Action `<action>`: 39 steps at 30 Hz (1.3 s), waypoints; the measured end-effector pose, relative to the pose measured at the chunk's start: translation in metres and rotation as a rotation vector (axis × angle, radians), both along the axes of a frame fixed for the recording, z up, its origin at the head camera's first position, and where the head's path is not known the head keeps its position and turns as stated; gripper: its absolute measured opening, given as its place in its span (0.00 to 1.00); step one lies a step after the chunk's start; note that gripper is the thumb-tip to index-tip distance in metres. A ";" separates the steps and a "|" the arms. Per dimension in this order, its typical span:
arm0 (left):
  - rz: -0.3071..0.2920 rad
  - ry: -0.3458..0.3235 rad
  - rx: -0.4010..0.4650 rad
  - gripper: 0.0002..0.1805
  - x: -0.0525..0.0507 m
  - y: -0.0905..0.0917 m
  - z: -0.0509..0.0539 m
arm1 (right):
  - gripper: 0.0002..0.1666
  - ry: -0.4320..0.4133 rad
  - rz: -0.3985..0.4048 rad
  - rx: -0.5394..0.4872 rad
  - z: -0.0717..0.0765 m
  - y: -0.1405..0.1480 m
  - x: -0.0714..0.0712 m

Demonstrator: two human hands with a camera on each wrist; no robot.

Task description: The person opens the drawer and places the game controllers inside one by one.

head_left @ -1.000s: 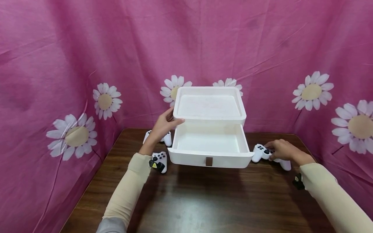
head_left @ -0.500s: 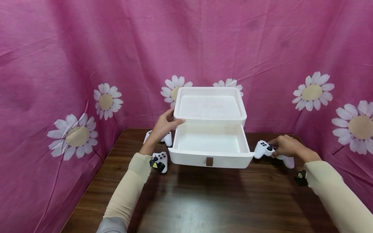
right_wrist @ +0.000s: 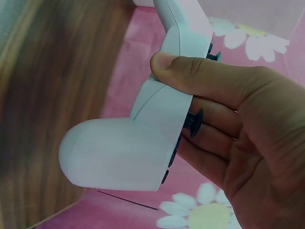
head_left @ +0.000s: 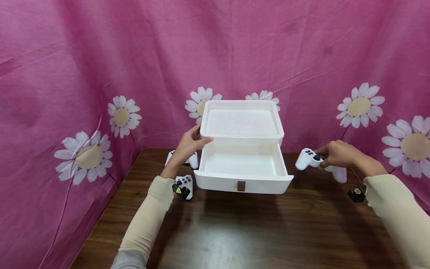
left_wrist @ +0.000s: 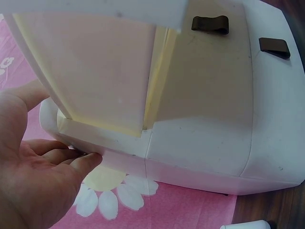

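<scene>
A white drawer unit (head_left: pixel 277 130) with a tray-like top stands at the back of the table, its upper drawer (head_left: pixel 215 182) pulled out and bare inside. My left hand (head_left: pixel 186 147) grips the unit's left side, thumb over the top front edge; in the left wrist view its fingertips press the side wall (left_wrist: pixel 119 145). On the right, a white game controller (head_left: pixel 304 158) hangs above the table, pinched near its middle by my right hand (head_left: pixel 344 155). In the right wrist view the thumb lies on the controller's (right_wrist: pixel 114 152) back, with other fingers on the far side.
Two more white game controllers lie left of the unit, one partly behind my left forearm (head_left: pixel 193 160) and one nearer (head_left: pixel 188 183). Lower drawers show brown pull tabs (left_wrist: pixel 212 25) in the left wrist view. A pink flowered curtain (head_left: pixel 235 56) hangs behind the wooden table (head_left: pixel 235 224).
My right hand has lifted the game controller off the table and moved it up and slightly right. The left hand and the drawer unit have stayed put.
</scene>
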State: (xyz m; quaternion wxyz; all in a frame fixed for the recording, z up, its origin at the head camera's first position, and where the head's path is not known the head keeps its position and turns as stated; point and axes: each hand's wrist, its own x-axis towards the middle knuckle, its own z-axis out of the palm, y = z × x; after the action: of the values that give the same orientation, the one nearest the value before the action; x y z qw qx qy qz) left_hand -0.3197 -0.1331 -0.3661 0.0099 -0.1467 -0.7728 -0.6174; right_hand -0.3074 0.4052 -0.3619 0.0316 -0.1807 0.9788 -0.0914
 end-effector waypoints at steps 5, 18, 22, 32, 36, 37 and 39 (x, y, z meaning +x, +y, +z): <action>0.001 0.004 -0.005 0.47 0.000 0.000 0.000 | 0.37 0.013 0.006 0.022 0.019 -0.002 0.002; -0.022 0.009 0.014 0.46 -0.001 0.000 -0.001 | 0.38 0.035 0.028 0.027 0.066 -0.021 0.009; -0.027 0.008 0.024 0.45 -0.001 -0.001 -0.001 | 0.36 0.038 0.052 0.018 0.081 -0.028 0.012; -0.022 0.016 0.031 0.45 -0.001 0.000 0.003 | 0.35 0.062 0.047 0.057 0.121 -0.048 0.020; -0.023 0.017 0.032 0.44 -0.001 0.000 0.003 | 0.35 0.076 0.069 0.069 0.131 -0.057 0.022; -0.025 0.016 0.035 0.44 -0.001 0.000 0.003 | 0.34 0.080 0.079 0.068 0.133 -0.059 0.023; -0.023 0.010 0.036 0.44 -0.001 0.000 0.002 | 0.34 0.084 0.105 0.062 0.137 -0.064 0.024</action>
State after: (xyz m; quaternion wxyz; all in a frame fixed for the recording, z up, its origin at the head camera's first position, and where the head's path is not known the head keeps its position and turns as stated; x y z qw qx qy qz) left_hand -0.3204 -0.1327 -0.3645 0.0093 -0.1585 -0.7597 -0.6306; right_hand -0.2837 0.3411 -0.2249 0.0010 -0.2342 0.9708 -0.0514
